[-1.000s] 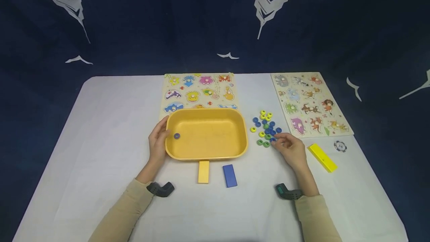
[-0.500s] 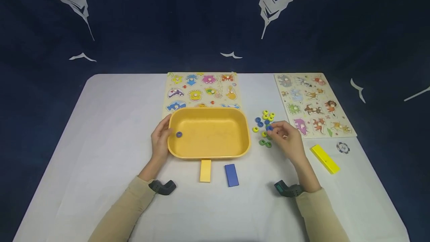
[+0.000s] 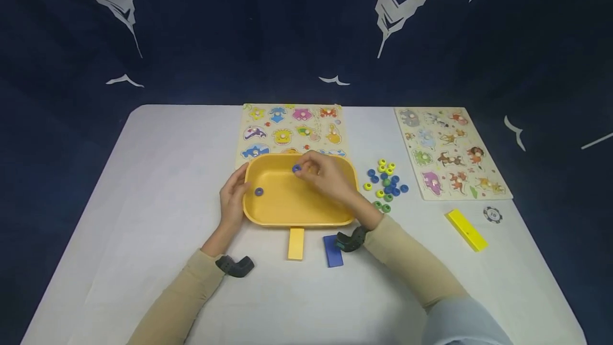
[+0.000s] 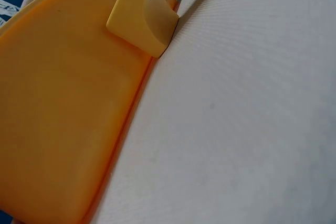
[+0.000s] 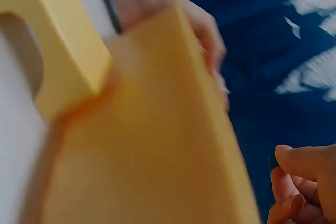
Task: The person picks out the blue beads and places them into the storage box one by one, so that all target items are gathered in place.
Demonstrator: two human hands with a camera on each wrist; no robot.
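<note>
A yellow tray (image 3: 278, 212) is at mid-table, with one blue bead (image 3: 259, 191) lying inside near its left end. My left hand (image 3: 232, 196) holds the tray's left end, fingers along the outer wall and thumb at the rim. Over the far part of the tray, my right hand (image 3: 330, 179) pinches another blue bead (image 3: 296, 168) between thumb and fingertip. The right wrist view shows these pinching fingers (image 5: 299, 163) at its right edge, the bead small and dark there. In the left wrist view the tray's outer wall (image 4: 63, 119) fills the left side.
Blue, green and yellow beads (image 3: 387, 182) lie loose right of the tray. A yellow arched block (image 3: 296, 244) and a blue block (image 3: 333, 257) sit before it. Animal puzzle boards (image 3: 292, 126) lie behind and at right, near a yellow bar (image 3: 466, 230) and a poker chip (image 3: 493, 214).
My right hand has picked a blue bead from the loose group and carried it left over the tray. The left hand keeps its hold on the tray's end.
</note>
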